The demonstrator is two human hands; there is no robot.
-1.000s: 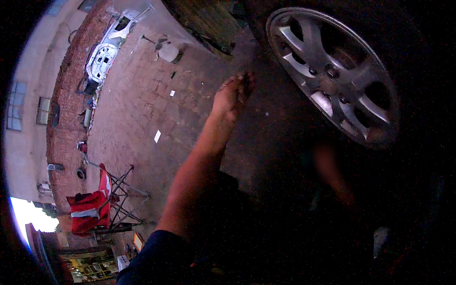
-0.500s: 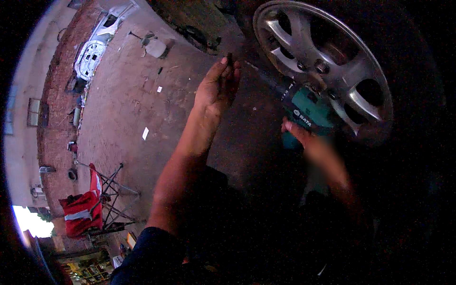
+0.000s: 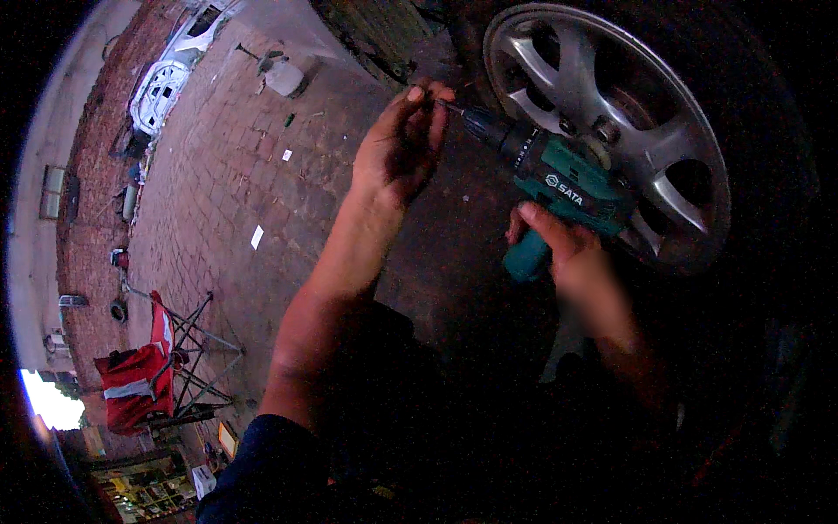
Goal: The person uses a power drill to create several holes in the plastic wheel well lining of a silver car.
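Note:
My right hand [image 3: 572, 249] is wrapped round the handle of a green and black cordless drill [image 3: 567, 179]. The drill points left, with a thin bit [image 3: 449, 106] in its black chuck [image 3: 483, 127]. Right at the bit's tip are the curled, pinched fingers of my left hand [image 3: 397, 144]. Something small and dark seems to be between those fingertips, too shadowed to name. Behind the drill stands a car wheel with a silver spoked rim [image 3: 576, 65]; its tyre fades into darkness.
A red folding chair [image 3: 135, 395] stands at lower left on the brick paving [image 3: 288, 210]. Farther off are a pale canister [image 3: 285, 79], a white car panel [image 3: 161, 96] and a small loose tyre [image 3: 119, 310]. White scraps [image 3: 257, 237] lie on the ground.
The view has shifted slightly and the drill shows more sharply. My left fingertips have come close to the bit's tip; before, they were apart from it, with a small dark thing showing between them.

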